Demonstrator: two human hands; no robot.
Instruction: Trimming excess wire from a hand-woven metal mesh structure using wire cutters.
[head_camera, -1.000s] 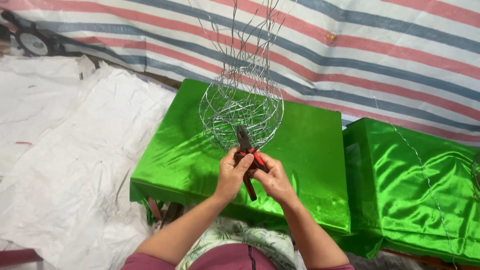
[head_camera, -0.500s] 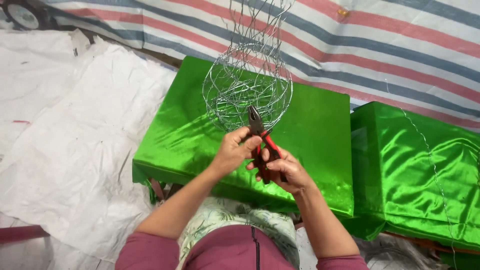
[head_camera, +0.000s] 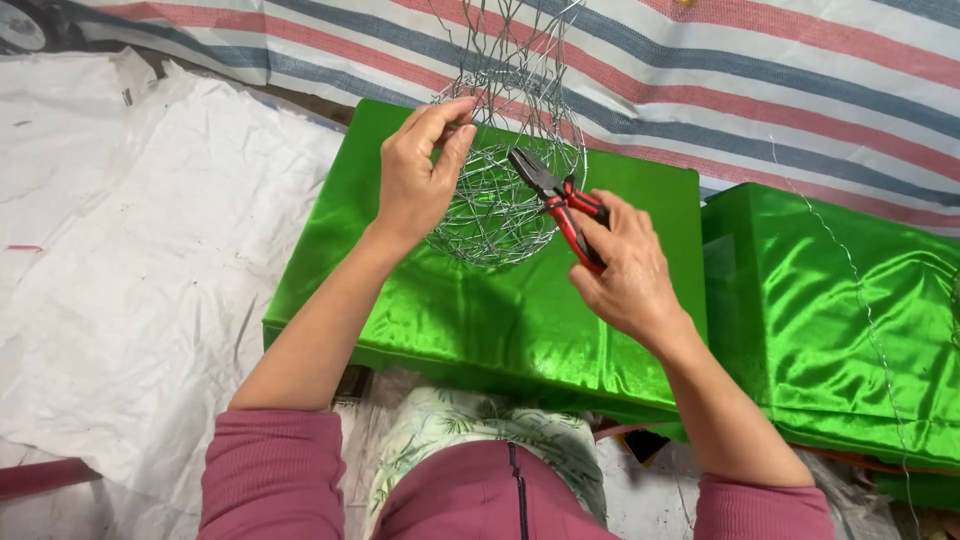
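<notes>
The wire frame (head_camera: 500, 190) is thin bare metal, grey and dully shining, twisted into an open mesh. The pliers (head_camera: 560, 200) have dark matt metal jaws and red-and-black handles with a smooth plastic or rubber look (which of the two I cannot tell). The green cloth (head_camera: 480, 310) over the table is satin-like, very glossy and creased. The striped tarpaulin (head_camera: 800, 90) looks woven plastic, while the white sheet (head_camera: 130, 260) is matt and crumpled.

Hands (head_camera: 420, 180) on wire frame (head_camera: 505, 190), pliers (head_camera: 560, 200)
</notes>
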